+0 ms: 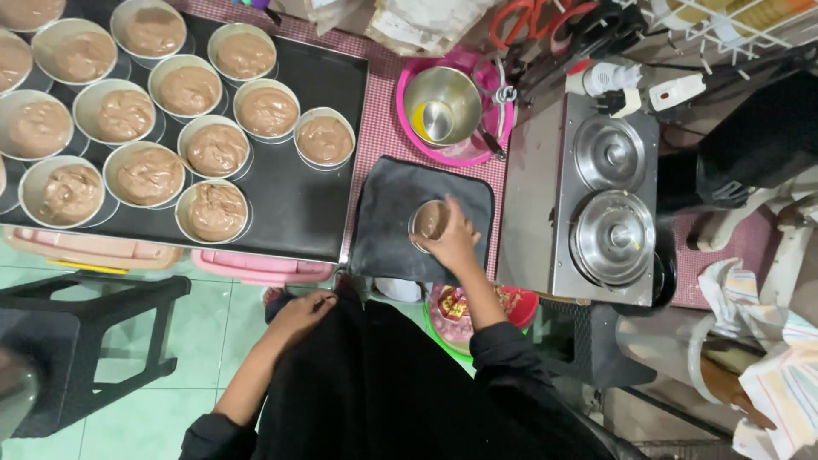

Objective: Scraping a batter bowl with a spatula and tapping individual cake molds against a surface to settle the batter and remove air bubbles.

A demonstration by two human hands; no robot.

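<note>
My right hand (452, 243) grips the rim of a small round tin of brown batter (428, 221), which sits on a dark square scale pad (388, 213). My left hand (302, 313) rests against my black clothing near my waist, holding nothing that I can see. To the left, a black baking tray (315, 85) carries several round white cups filled with brown batter (216, 210).
A steel bowl sits inside a pink basin (409, 128) behind the pad. A steel box with two round lids (609, 200) stands on the right. A black stool (77, 341) is on the green tiled floor at left. Another person's striped sleeve (767, 375) shows lower right.
</note>
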